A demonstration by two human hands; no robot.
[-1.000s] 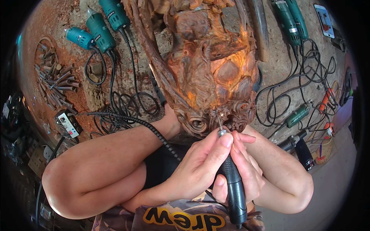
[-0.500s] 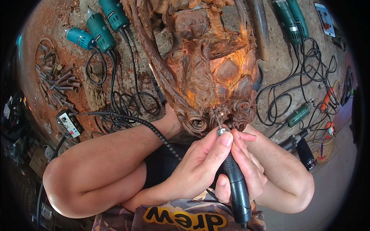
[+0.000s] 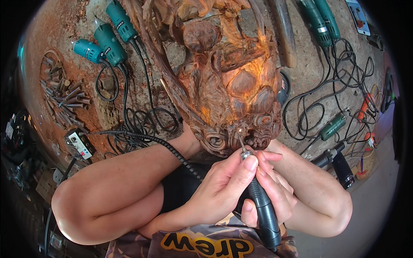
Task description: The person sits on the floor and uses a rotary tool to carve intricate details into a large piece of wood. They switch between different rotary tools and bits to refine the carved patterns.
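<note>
A black rotary carving handpiece (image 3: 260, 198) with a metal collar and a thin bit slants up and away from my lap. My left hand (image 3: 221, 182) pinches it near the collar, thumb on top. My right hand (image 3: 277, 189) wraps round its body from the right, with one fingertip stretched past the collar. The bit's tip meets the near end of a large brown carved wood piece (image 3: 211, 92), between two ringed, eye-like knobs. Deep folds, hollows and rounded bosses cover this carving, and orange light falls on its right part. Whether the bit is spinning I cannot tell.
Several green power tools (image 3: 111, 43) with tangled black cords lie at the far left, more (image 3: 316, 23) at the far right. A bundle of short rods (image 3: 64, 92), a small control box (image 3: 78, 144) and a phone (image 3: 358, 17) lie around. My bent legs (image 3: 116, 180) flank the carving.
The carving has shifted left and slightly toward me, turning a little. The bit's tip has moved slightly left and nearer to me with it. Both hands keep their grip.
</note>
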